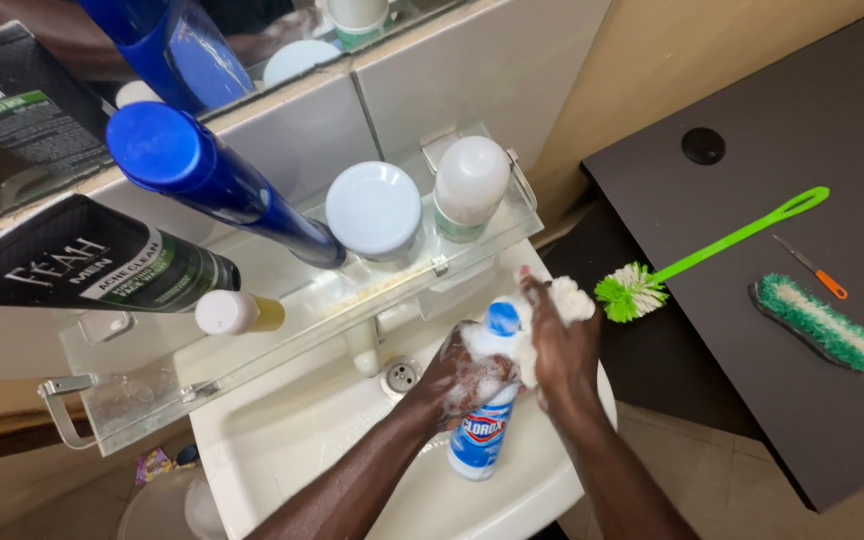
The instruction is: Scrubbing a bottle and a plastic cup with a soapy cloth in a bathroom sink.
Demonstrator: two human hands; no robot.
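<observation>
Bottle: white plastic bottle (480, 425) with a blue cap and blue label, upright over the white sink (282, 440), near its front rim, coated in lather on its upper half.
Left hand: left hand (457, 380) wrapped around the bottle's shoulder from the left, grip clamped on it, fingers soapy.
Right hand: right hand (562, 350) pressed against the bottle's right side near the cap, covered in foam; a clump of foam sits at its fingertips. Whether its grip is closed on anything cannot be told.
Sink: drain (402, 375) lies just behind the left hand, below a white tap.
Glass shelf: glass shelf (152, 385) runs above the sink, carrying a black tube (92, 265), a tall blue bottle (222, 185), a small white-capped yellow bottle (237, 312), a white-lidded jar (374, 212) and a white roll-on bottle (469, 185).
Counter: dark counter (752, 120) stands to the right, well apart from the hands. On it lie a green-handled toilet brush (697, 258), a green and white scrub brush (820, 322) and a small orange-handled tool (814, 270).
Wall: a mirror (72, 60) hangs above the shelf.
</observation>
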